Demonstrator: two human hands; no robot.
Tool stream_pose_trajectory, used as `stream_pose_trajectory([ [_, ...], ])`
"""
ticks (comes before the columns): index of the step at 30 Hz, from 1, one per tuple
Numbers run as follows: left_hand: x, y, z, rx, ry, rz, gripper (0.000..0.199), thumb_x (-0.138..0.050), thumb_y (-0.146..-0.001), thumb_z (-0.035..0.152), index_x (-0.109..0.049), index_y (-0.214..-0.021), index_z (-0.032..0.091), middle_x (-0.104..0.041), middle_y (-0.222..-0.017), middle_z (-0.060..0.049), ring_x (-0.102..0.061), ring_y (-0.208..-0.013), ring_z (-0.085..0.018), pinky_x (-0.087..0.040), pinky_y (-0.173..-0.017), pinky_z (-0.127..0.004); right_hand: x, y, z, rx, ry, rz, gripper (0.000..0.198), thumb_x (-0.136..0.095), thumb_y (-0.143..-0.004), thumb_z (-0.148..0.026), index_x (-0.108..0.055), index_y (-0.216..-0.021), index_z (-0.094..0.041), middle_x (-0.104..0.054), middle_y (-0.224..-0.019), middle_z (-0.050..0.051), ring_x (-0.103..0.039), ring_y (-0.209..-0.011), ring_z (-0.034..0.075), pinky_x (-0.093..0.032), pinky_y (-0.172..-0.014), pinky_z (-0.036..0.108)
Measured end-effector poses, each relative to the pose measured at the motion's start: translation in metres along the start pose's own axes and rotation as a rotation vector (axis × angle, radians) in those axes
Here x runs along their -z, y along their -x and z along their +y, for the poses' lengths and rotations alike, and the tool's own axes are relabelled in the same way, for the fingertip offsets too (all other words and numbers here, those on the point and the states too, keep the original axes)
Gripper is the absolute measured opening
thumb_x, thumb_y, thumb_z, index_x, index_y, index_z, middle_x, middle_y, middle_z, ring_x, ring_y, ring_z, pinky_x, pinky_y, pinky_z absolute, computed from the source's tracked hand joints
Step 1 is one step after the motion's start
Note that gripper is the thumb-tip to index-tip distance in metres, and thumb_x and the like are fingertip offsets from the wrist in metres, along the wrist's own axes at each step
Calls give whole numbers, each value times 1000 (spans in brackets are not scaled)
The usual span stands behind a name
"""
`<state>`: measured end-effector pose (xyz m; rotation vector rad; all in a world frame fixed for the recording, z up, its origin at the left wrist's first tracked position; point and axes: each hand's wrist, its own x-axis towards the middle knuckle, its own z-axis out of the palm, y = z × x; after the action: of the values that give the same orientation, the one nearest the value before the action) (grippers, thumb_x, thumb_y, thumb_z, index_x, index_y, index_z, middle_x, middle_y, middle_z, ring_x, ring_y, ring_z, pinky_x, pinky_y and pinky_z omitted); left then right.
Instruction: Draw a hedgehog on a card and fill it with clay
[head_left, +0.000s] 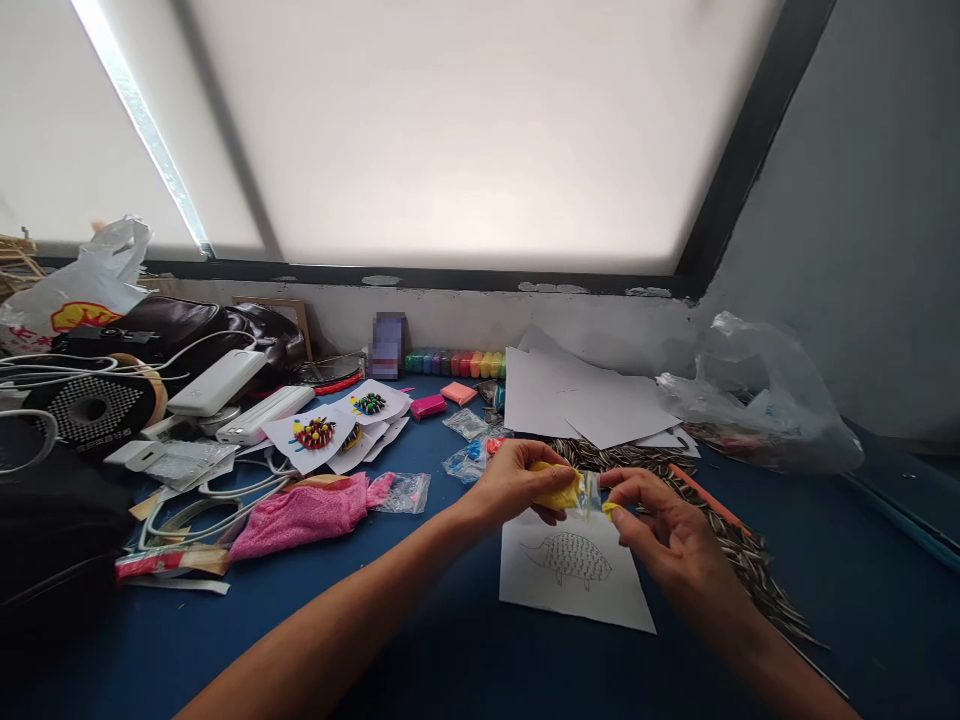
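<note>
My left hand (525, 480) is closed around a small clear zip bag of yellow modelling clay (559, 484), its mouth pointing right. At that mouth my right hand (667, 520) pinches a small piece of yellow clay (608, 508) between thumb and fingers. Beneath both hands lies a white sheet with a hedgehog drawing (574, 558), its top edge partly covered by the hands. Striped sunflower seeds (739, 545) are spread behind and to the right of the sheet. Just left of the left hand is a clear bag with blue clay (466, 460).
White paper sheets (577, 390) lie at the back, beside a plastic bag (780, 400). A row of coloured clay packs (457, 364) lines the wall. On the left are finished hedgehog pictures (315, 434), a pink cloth (304, 520), power banks (214, 382) and cables.
</note>
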<state>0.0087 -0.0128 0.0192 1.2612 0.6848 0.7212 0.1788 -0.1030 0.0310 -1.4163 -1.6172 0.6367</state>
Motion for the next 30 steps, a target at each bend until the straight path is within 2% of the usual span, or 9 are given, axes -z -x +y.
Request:
stream_pose_trajectory([
  [2,1,-1,-1,-5,4,9,41,-77,-70,42,-61,-87,9,-66,-67,-5,-64,-51,-13,-53,-46,-22,3,0,0,-12,-17,14,20,-52,-85,-37,-60,-75,-22,-59,-111,8,-61,-91,22,-53,-64,30],
  [6,4,-2,-2,3,-19,47,29,-73,-75,31,-63,-89,7,-65,-73,-7,-65,-57,-14,-54,-48,-23,7,-1,-1,-65,-69,42,17,-52,-84,-37,-61,-87,-23,-62,-82,3,-59,-65,16,-53,-63,31],
  [10,13,-7,-4,14,-100,153,22,-58,-79,9,-64,-100,7,-66,-92,-10,-65,-70,-12,-57,-60,-24,6,-2,-7,-68,-189,14,18,-50,-81,-31,-59,-69,-21,-62,-78,4,-57,-61,15,-52,-57,29],
  [16,35,-14,-16,-148,-767,363,25,-53,-80,8,-66,-101,14,-68,-100,-7,-64,-89,-16,-53,-80,-28,2,-2,-10,-120,-153,-89,20,-49,-81,-33,-58,-69,-21,-56,-61,0,-51,-51,12,-47,-49,26],
  [21,50,-11,-14,-175,-1024,479,8,-60,-79,18,-67,-80,16,-63,-90,-7,-58,-92,-23,-47,-86,-38,1,-1,-9,-134,-114,-96,19,-50,-80,-34,-58,-69,-21,-54,-57,-1,-51,-51,13,-46,-49,26],
  [24,53,-9,-9,-222,-1144,526,10,-59,-80,16,-67,-86,16,-61,-98,-9,-54,-99,-25,-43,-90,-39,1,-2,-9,-155,-88,-95,19,-49,-80,-35,-56,-68,-21,-54,-58,-1,-51,-52,13,-45,-48,25],
  [26,50,-8,-7,-330,-1271,493,18,-53,-84,12,-68,-95,16,-60,-106,-9,-51,-104,-24,-41,-94,-38,1,-2,-9,-170,-84,-100,20,-49,-80,-35,-56,-69,-21,-57,-61,-1,-51,-52,13,-44,-48,25],
  [28,44,-8,-6,-430,-1415,361,26,-44,-89,10,-69,-95,16,-61,-105,-9,-52,-102,-22,-41,-92,-34,0,-3,-9,-178,-84,-108,20,-49,-81,-37,-56,-70,-21,-59,-64,0,-52,-52,12,-44,-47,25],
  [30,39,-9,-9,-424,-1519,219,30,-40,-91,10,-70,-90,15,-62,-97,-10,-53,-96,-22,-43,-86,-34,0,-2,-10,-185,-83,-116,21,-50,-82,-38,-58,-71,-21,-60,-65,1,-52,-52,13,-45,-47,25],
])
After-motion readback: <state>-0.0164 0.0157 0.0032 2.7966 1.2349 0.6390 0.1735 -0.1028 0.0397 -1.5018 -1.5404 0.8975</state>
